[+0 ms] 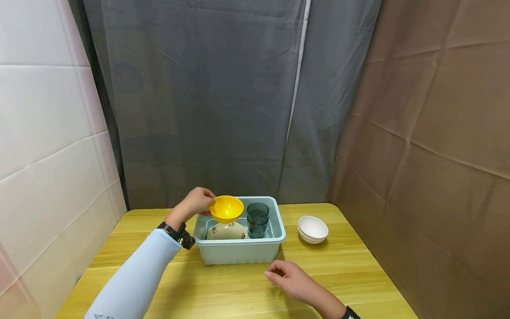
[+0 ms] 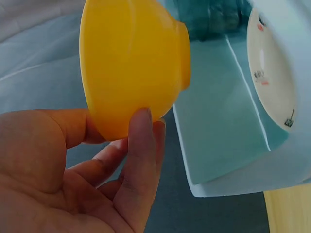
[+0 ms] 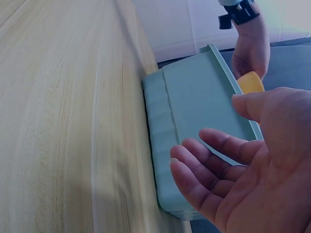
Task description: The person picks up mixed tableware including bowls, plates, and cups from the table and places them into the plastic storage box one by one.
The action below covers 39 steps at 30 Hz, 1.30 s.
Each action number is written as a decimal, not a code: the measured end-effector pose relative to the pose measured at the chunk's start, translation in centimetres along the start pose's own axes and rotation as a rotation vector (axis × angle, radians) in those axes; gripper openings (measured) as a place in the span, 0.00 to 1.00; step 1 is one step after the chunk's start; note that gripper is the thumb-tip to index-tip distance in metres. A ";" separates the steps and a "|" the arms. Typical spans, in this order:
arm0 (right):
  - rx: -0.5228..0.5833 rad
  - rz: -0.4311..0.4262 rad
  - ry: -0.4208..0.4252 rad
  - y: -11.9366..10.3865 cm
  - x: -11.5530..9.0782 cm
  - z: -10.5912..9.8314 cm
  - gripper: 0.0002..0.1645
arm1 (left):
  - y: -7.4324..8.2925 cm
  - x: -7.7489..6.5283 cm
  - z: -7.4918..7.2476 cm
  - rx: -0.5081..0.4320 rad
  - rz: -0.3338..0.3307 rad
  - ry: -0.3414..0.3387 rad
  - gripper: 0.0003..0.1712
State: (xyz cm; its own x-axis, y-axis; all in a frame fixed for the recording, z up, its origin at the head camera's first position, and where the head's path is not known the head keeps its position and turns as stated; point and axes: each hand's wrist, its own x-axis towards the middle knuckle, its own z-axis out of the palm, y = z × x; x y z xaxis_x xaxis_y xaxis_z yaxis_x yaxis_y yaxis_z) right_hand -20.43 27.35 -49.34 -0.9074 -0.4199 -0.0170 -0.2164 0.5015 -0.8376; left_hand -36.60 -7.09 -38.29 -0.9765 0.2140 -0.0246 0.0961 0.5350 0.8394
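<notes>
My left hand (image 1: 199, 201) pinches the rim of a yellow bowl (image 1: 227, 209) between thumb and fingers, at the bowl's left side. The bowl is held over the left back part of a light blue-green plastic tub (image 1: 241, 252). In the left wrist view the thumb and fingertips lie on the outer wall and rim of the yellow bowl (image 2: 131, 63). Inside the tub are a patterned plate (image 1: 226, 231) and a stack of dark glass cups (image 1: 257, 219). My right hand (image 1: 288, 279) hovers in front of the tub, holding nothing, its fingers loosely bent.
White bowls (image 1: 313, 229), apparently stacked, stand on the wooden table (image 1: 223, 288) to the right of the tub. A grey curtain (image 1: 199, 110) hangs behind the table, with a white cloth (image 1: 48, 133) at left and a brown one (image 1: 430, 133) at right.
</notes>
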 end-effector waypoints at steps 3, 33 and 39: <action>-0.008 0.012 -0.014 0.2 0.0 -0.1 0.17 | -0.1 1.0 -0.1 0.016 -0.002 -0.020 0.15; -0.039 0.014 -0.044 0.4 -1.0 -0.1 0.12 | -0.3 6.5 1.8 0.416 -0.148 -0.306 0.10; -0.015 0.036 -0.059 0.6 -1.2 -0.2 0.12 | -0.3 6.9 1.9 0.510 -0.204 -0.312 0.08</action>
State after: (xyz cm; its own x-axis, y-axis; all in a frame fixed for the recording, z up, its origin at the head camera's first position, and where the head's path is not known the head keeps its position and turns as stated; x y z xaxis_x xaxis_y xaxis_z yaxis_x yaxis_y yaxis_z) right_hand -19.52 28.35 -49.74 -0.8921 -0.4447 -0.0797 -0.1896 0.5286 -0.8274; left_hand -43.00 -4.25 -39.75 -0.8900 0.2537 -0.3789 0.0690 0.8963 0.4381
